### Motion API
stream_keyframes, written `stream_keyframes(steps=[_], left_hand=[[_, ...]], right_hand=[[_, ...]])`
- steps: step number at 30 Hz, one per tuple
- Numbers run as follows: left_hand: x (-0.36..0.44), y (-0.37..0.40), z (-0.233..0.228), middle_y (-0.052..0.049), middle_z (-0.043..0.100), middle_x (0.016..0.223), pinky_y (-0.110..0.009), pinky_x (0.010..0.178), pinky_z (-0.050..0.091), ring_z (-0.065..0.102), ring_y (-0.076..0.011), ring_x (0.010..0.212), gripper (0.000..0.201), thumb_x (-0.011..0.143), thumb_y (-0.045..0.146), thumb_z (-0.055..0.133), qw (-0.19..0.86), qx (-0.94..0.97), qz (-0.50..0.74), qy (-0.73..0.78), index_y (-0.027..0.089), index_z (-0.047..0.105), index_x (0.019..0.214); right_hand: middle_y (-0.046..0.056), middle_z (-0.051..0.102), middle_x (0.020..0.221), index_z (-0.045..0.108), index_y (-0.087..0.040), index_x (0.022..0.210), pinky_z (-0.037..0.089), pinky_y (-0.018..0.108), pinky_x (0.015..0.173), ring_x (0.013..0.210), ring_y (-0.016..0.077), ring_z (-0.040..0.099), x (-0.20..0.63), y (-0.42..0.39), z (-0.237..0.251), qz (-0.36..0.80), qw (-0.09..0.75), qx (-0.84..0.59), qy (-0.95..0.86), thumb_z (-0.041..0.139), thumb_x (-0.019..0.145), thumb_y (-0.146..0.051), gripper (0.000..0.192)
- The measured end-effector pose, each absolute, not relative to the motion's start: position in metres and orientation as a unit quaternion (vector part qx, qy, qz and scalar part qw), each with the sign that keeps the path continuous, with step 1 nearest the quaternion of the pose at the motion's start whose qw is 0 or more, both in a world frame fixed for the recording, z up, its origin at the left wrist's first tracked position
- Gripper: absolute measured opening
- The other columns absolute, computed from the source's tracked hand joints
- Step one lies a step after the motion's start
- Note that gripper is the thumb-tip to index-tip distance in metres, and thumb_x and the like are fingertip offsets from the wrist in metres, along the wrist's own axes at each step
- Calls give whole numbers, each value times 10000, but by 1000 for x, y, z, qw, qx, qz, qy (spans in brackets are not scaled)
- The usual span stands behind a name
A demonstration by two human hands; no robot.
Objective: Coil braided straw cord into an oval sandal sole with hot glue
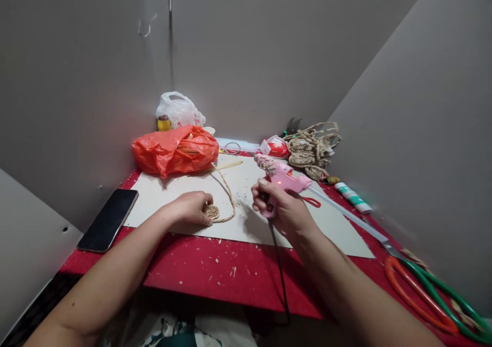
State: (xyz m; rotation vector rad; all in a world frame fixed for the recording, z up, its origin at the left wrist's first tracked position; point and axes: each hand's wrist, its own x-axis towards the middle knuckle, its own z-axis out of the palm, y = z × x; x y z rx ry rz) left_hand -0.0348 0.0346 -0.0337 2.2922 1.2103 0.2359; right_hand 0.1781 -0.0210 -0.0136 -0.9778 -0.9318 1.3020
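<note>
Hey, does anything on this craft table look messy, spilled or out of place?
Pale scraps and fibre bits are scattered over the red table near its front edge. The phone lies at the left edge, one corner seemingly past it. Otherwise, the left hand rests on a twine coil; the right hand grips a pink glue gun.

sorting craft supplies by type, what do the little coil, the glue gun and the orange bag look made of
The coil under the left hand: rough tan fibre, probably jute twine. The glue gun in the right hand: smooth pink moulded plastic. The orange bag: thin, glossy, crinkled plastic film.
</note>
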Motion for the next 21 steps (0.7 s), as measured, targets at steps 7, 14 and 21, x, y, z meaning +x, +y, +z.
stream_keyframes(steps=[7, 14, 21], left_hand=[[-31, 38, -40, 27, 496, 625, -256, 530, 271, 430, -137, 567, 127, 637, 180, 612, 254, 835, 172, 458, 206, 489, 656], [-25, 35, -34, 12, 542, 720, -269, 625, 352, 482, -153, 650, 90, 735, 155, 489, 170, 842, 281, 428, 215, 458, 793], [-16, 23, -33, -59, 670, 868, -373, 922, 379, 590, -196, 835, 113, 818, 138, 460, -20, 904, 293, 312, 213, 541, 844]], right_hand=[[-31, 548, 626, 591, -150, 671, 417, 191, 432, 443, 46, 413, 173, -8, -47, 583, 585, -430, -364, 767, 681, -402, 308], [-18, 583, 596, 599, -144, 655, 453, 201, 429, 434, 64, 488, 173, -12, -49, 616, 572, -418, -345, 754, 696, -465, 358], [28, 657, 674, 628, -134, 757, 444, 182, 411, 525, 116, 613, 155, -28, -42, 620, 555, -426, -356, 768, 666, -491, 394]])
